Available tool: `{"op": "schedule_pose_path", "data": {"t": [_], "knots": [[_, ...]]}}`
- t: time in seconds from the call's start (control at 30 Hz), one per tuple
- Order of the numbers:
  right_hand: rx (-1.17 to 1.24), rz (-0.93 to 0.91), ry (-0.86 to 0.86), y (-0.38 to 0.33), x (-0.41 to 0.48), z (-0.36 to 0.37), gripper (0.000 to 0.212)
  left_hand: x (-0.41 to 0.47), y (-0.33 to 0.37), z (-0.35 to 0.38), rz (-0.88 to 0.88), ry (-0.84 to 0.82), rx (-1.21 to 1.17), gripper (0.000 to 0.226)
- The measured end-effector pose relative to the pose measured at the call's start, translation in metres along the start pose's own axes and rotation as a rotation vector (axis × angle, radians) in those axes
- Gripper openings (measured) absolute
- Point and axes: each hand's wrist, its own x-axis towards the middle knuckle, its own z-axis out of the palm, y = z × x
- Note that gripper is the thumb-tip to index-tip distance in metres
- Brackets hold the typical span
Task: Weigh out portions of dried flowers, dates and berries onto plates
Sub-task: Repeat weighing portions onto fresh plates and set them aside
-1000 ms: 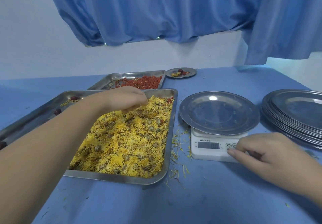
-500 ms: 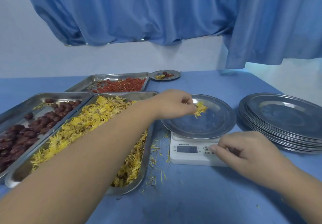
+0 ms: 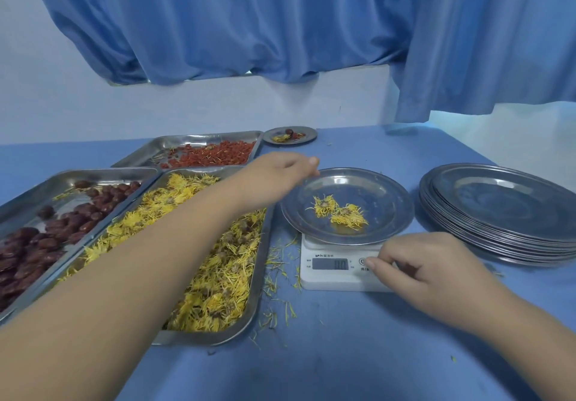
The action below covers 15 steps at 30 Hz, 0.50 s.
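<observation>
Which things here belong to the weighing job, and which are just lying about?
Job: scale, weighing plate, flowers, flower tray, date tray, berry tray, plate stack, filled plate.
Lying about: spilled petals, curtain.

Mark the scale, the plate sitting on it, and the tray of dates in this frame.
scale (image 3: 330, 264), head view, on its display.
plate (image 3: 385, 202), head view, on bare metal inside its right rim.
tray of dates (image 3: 34, 198), head view, on bare floor near its left wall.
</observation>
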Motion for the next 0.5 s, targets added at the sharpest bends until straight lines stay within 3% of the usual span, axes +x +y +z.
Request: {"op": "schedule_pose_path", "data": {"t": [0.3, 0.5], "knots": [[0.021, -0.127, 0.019, -0.034, 0.019, 0.009, 0.042, -0.055, -0.074, -0.063, -0.12, 0.109, 0.263, 0.015], [0.073, -0.104, 0.04, -0.062, 0.044, 0.034, 0.036, -0.078, -0.135, -0.147, -0.414, 0.139, 0.516, 0.033]]}}
